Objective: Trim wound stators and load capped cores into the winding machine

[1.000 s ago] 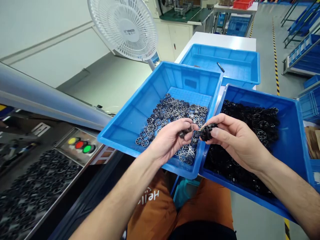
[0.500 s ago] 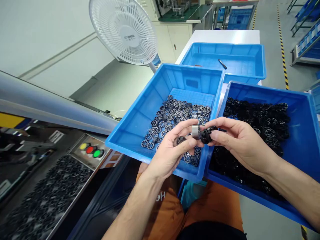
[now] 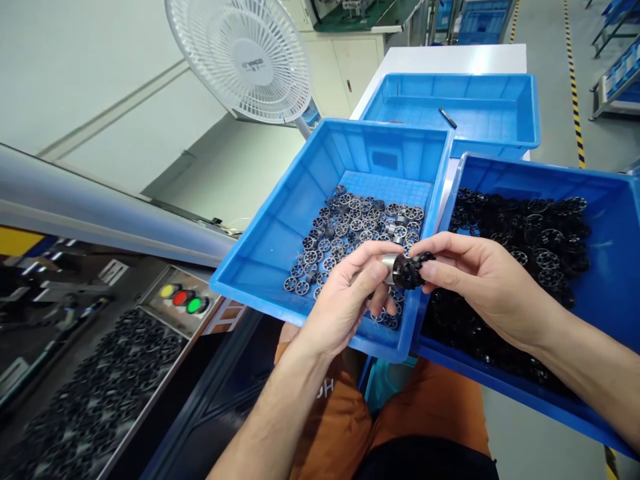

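Observation:
My left hand (image 3: 333,303) is closed around a silver metal ring (image 3: 391,265), thumb and fingers pinching it. My right hand (image 3: 480,287) pinches a black spoked plastic part (image 3: 414,270), its end pressed against the ring. Both hands meet above the near right corner of a blue bin (image 3: 265,250) holding many small spoked wheels (image 3: 356,225) with silver rims. Partly beneath my right forearm is a second blue bin (image 3: 613,240), piled with black spoked parts (image 3: 547,257). My fingers hide some of the ring.
Behind stands a shallow blue bin (image 3: 505,120) with a dark pen-like stick (image 3: 447,118) in it, on a white table (image 3: 450,60). A white fan (image 3: 253,61) is at the back left. Yellow, red and green push buttons (image 3: 189,298) sit beside a heap of black parts (image 3: 110,380).
The ring has turned in my left fingers and now sits against the black part. A round dark piece seen in my left palm before is now hidden. The view has shifted slightly.

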The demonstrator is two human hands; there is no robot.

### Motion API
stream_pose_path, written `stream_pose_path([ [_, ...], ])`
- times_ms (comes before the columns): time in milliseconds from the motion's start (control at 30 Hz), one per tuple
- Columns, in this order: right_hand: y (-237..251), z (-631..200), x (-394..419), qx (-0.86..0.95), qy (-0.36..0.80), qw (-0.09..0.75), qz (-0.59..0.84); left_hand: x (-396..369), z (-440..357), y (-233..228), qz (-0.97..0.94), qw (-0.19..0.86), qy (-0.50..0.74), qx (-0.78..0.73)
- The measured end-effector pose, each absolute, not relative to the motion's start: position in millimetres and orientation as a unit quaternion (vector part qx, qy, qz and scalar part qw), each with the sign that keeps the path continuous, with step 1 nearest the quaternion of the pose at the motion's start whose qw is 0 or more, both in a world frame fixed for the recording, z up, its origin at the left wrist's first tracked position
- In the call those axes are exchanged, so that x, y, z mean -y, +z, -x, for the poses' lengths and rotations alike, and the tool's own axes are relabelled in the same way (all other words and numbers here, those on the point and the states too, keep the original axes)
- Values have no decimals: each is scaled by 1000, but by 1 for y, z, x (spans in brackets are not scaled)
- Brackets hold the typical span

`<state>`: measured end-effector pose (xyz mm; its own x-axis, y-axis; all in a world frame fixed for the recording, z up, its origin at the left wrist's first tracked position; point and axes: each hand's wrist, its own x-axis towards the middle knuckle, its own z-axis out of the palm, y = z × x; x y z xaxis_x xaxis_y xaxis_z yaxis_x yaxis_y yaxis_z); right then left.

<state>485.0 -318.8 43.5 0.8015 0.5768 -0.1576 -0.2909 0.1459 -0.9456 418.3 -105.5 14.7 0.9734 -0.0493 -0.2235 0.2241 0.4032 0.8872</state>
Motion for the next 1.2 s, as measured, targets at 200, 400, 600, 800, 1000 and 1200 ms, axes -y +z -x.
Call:
stream_pose_path([
  [200,40,-484,319,143,310,728,594,106,-418,13,-543,832,-98,-52],
  [400,38,-484,320,148,326,725,589,104,-417,13,-551,826,-112,-36],
  [600,29,-480,314,97,364,760,529,106,-418,13,-548,829,-108,-24],
  [800,21,-477,313,86,357,763,532,103,-416,14,-551,826,-117,-22],
  [1000,34,-478,314,112,258,757,590,102,-413,15,-538,832,-128,-28],
  [1200,41,-480,315,101,161,761,621,106,-418,19,-482,870,-43,-100],
])
